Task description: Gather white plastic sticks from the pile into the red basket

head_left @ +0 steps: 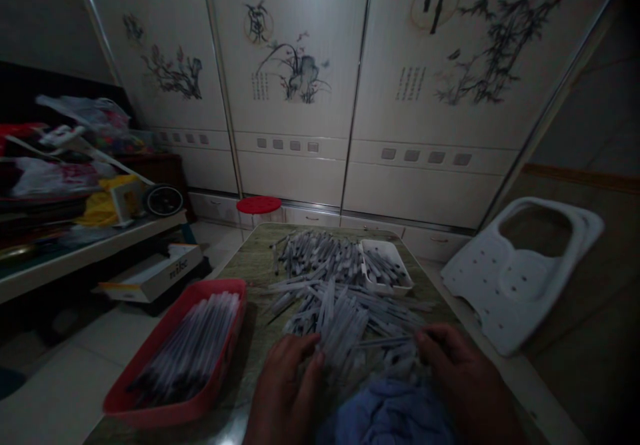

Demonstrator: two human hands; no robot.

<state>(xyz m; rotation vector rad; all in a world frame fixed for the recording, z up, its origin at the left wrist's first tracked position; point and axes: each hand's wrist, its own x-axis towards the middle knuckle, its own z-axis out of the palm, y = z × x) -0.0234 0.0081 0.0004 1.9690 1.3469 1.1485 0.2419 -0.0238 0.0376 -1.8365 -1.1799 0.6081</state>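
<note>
A large heap of thin, translucent grey-white pens [345,322] spreads over the middle of the table. My left hand [287,385] is at the near left side of this heap, its thumb and index finger curled together against the pens; what lies between them cannot be made out. On the right, my right hand [460,375] pinches the end of a slim pen [385,342] that points left across the heap. Crumpled blue cloth [393,415] lies between my wrists at the near edge. The picture is dim and somewhat blurred.
A red basket [239,305] of pens lined up side by side stands left. A white tray [403,290] with more pens sits at the table's [260,238] far right. Beyond are a red stool [259,204], a white folding chair [525,298] and a cluttered bench [150,226].
</note>
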